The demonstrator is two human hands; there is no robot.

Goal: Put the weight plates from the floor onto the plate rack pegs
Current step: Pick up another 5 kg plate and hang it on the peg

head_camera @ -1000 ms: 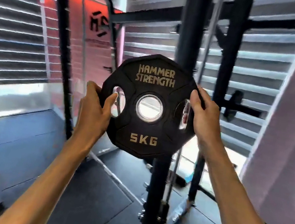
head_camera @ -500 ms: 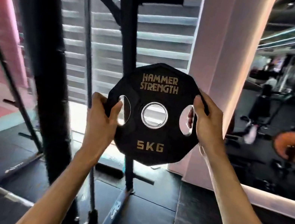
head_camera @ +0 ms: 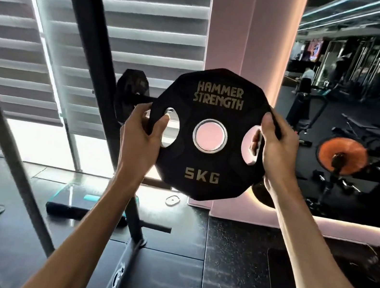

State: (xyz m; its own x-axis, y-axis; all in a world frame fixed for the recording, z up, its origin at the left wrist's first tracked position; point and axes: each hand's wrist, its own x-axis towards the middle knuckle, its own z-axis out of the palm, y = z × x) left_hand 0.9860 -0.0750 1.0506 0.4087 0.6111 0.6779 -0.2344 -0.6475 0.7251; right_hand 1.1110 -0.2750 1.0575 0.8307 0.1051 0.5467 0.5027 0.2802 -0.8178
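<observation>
Plate (head_camera: 204,169), a black 5 kg disc, is held upright at chest height, face toward the camera, well clear of the floor. The left hand (head_camera: 141,140) grasps its left edge, thumb hooked through the left grip slot; the right hand (head_camera: 277,149) grasps the right edge, with fingers (head_camera: 255,142) showing through the right slot. The two-handed, opposed hold likely keeps the plate square and its centre hole (head_camera: 210,136) open, so it can be lined up on a peg; through the hole only the pink pillar (head_camera: 248,39) behind shows, so no peg is aligned yet by this judgement.

Just left of the plate and behind it, a second dark plate (head_camera: 130,90) hangs on what looks like a horizontal peg from the black upright (head_camera: 96,33); the peg's free end is hidden behind the held plate, so how far apart they are cannot be told. Below the plate, a shorter peg (head_camera: 156,227) sticks out low on the same upright. Lower left of the plate lies a dark step block (head_camera: 67,201). Right of the plate, well apart, stands an orange-wheeled bike (head_camera: 341,155). The slanted upright and the hung plate look the likeliest obstacles in a leftward move.
</observation>
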